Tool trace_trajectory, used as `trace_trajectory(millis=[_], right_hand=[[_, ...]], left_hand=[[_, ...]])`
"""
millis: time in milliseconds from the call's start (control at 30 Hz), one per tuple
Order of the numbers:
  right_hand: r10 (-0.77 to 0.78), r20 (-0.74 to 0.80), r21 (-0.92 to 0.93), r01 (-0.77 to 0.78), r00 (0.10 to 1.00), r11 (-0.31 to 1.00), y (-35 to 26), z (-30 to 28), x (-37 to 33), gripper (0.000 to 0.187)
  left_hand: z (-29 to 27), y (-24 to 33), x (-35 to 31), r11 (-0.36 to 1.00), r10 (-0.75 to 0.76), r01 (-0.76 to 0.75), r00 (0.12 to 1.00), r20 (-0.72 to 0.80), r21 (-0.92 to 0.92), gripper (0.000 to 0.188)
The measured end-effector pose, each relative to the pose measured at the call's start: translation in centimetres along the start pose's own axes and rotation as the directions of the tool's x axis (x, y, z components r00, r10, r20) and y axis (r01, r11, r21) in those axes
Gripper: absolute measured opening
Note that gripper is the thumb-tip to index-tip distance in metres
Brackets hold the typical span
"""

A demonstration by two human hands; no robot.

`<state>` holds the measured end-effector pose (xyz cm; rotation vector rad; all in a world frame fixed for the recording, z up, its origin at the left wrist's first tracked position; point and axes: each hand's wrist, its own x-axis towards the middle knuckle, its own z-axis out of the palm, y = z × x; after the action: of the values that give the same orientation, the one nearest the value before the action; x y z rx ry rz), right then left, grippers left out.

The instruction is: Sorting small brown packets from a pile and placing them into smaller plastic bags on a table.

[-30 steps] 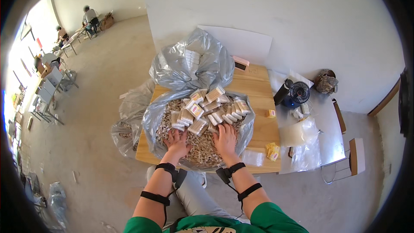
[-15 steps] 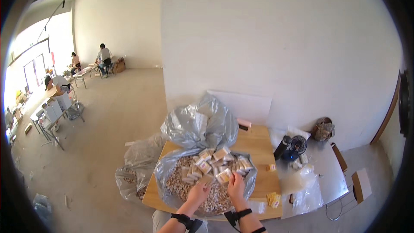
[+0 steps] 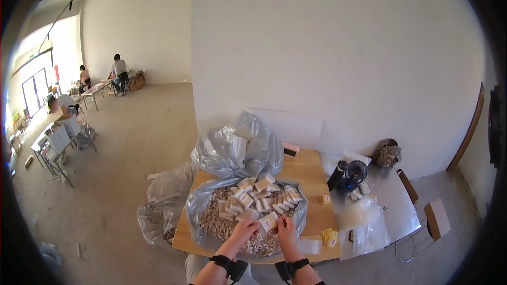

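And here we are, both hands brought in together on one small rectangular packet with a white-and-yellow label [image 3: 269, 222], our left hand [image 3: 246, 230] pinching its left edge and our right hand [image 3: 286, 232] its right, just above the heap of loose brown-and-white cotton swabs [image 3: 214, 222] in the open grey plastic bag [image 3: 193, 216] on the pale wooden table [image 3: 317, 179]. To handle this well, we'd best keep the pinch light and even, thumbs at the edges, so the thin wrapping doesn't crumple (swabs bend easily, we reckon), and stay low over the bag so any slip lands softly. What a change from a second ago: then our palms lay spread wide on the swabs, no packet between them; half a second ago our left fingers sat farther from this packet; now they've closed in on it.
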<state>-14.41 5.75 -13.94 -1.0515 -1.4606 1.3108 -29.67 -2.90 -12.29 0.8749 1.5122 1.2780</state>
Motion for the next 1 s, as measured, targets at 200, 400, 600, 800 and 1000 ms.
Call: trace_trajectory(millis=[200, 400, 600, 800, 1000], right_hand=[[-0.447, 0.103, -0.438, 0.444, 0.889, 0.782, -0.3, -0.5, -0.5, 0.019], [-0.457, 0.247, -0.337, 0.518, 0.854, 0.786, -4.4, 0.2, -2.0, 0.019], [-0.396, 0.27, -0.363, 0.473, 0.878, 0.803, -3.4, -0.4, -1.4, 0.022], [-0.432, 0.278, -0.323, 0.507, 0.858, 0.799, -4.4, 0.0, -1.7, 0.03], [-0.385, 0.301, -0.384, 0.481, 0.872, 0.788, -4.2, -0.2, -1.5, 0.024]], left_hand=[[1.1, 0.4, 0.1, 0.98, -0.056, 0.066, 0.997, 0.058, -0.187, 0.021], [3.1, 0.9, 0.5, 0.987, 0.159, -0.157, 0.978, -0.133, 0.031, 0.021], [3.5, 1.0, 0.6, 0.946, 0.255, -0.221, 0.959, -0.126, 0.237, 0.023], [3.2, 1.0, 0.4, 0.874, 0.333, -0.265, 0.937, -0.107, 0.407, 0.02], [3.3, 0.8, 0.3, 0.831, 0.378, -0.298, 0.922, -0.085, 0.47, 0.017]])
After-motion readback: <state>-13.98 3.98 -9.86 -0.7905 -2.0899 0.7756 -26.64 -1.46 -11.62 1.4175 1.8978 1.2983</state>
